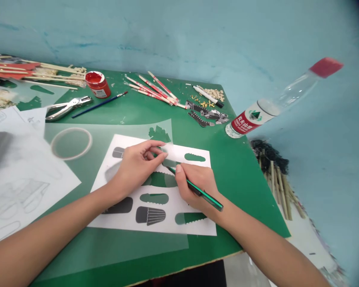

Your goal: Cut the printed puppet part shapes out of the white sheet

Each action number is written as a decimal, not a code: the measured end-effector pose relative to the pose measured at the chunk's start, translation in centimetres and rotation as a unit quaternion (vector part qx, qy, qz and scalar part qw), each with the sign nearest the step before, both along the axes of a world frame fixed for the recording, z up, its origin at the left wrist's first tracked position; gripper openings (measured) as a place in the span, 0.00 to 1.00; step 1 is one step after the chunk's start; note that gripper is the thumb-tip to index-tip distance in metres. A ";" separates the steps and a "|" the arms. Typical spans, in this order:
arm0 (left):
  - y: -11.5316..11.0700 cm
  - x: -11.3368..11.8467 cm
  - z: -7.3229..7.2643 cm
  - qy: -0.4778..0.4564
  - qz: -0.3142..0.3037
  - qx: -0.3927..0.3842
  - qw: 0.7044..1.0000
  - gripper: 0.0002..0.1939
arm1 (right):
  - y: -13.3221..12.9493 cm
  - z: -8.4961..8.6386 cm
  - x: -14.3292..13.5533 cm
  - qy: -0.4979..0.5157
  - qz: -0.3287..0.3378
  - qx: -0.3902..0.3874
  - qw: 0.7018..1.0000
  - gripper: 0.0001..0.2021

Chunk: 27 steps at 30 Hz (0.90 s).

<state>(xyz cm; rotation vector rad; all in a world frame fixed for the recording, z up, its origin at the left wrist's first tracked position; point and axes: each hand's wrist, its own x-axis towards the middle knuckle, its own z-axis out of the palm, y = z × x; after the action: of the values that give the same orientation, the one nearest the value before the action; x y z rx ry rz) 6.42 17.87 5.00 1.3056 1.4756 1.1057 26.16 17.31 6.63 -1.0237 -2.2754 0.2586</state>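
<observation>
Right hand (197,181): closed around a green pen (211,199)
Left hand (137,163): fingertips bunched by the pen's tip; cannot tell whether pinching anything
Printed cutout sheet (122,221): beneath both hands; best held flat, tip moved lightly

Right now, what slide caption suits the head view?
Right hand holding a green pen, left hand alongside, over a paper sheet with cutouts.

A pale blue wall (173,36), smudged with darker streaks, stands beyond the green counter (242,187); pale floor (314,243) shows at right.
</observation>
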 end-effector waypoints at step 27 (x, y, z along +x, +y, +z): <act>0.5 0.0 0.1 -0.016 -0.030 -0.025 0.999 0.13 | -0.7 -0.7 -0.6 -0.051 -0.046 0.043 0.997 0.22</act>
<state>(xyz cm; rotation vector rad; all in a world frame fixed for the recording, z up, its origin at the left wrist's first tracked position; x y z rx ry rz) 6.45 18.34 5.08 1.2845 1.4217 1.0405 25.52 16.62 5.90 -1.1165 -2.3004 0.0699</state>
